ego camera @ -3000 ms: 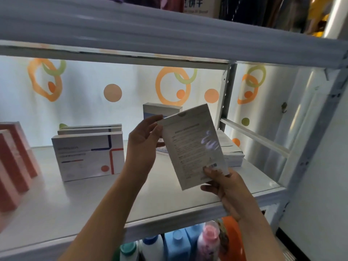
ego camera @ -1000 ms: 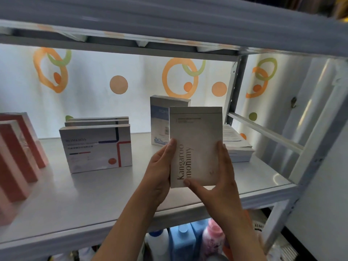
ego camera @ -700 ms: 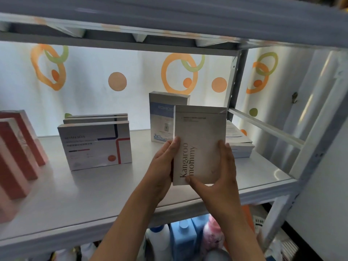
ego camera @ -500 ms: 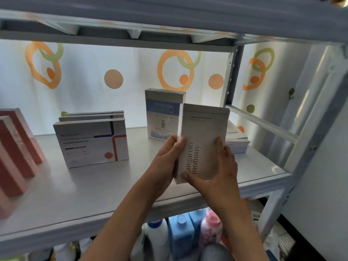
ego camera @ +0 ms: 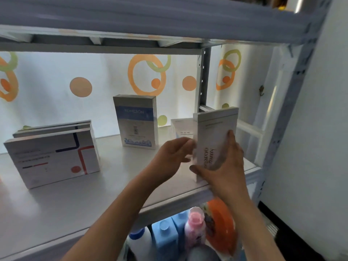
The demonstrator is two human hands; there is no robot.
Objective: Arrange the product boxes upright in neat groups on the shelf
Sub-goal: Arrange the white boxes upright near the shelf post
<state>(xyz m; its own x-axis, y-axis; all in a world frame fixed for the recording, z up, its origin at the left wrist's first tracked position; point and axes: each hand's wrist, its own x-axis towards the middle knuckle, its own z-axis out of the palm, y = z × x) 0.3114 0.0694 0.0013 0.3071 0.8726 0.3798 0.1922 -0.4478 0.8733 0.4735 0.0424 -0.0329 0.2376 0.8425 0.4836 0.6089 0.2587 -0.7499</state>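
A tall white "Kangaroo mommy" box (ego camera: 214,132) stands upright near the front right corner of the white shelf board (ego camera: 113,194), its bottom edge down on the board. My right hand (ego camera: 224,166) grips it, thumb across the front and fingers along the right side. My left hand (ego camera: 173,155) is blurred and pinches the box's left edge. Further back stands an upright blue-banded box (ego camera: 136,121). At the left, three white landscape boxes (ego camera: 54,157) stand one behind another. A pale box (ego camera: 181,129) shows partly behind the held one.
The upper shelf (ego camera: 150,19) hangs low overhead. A metal post (ego camera: 204,80) and a side rail (ego camera: 248,129) close in the right end. Detergent bottles (ego camera: 194,228) stand on the level below.
The white box was turned from back-facing and tilted to front-facing and upright, then moved right and down onto the board near the front right corner. Both hands stayed on it.
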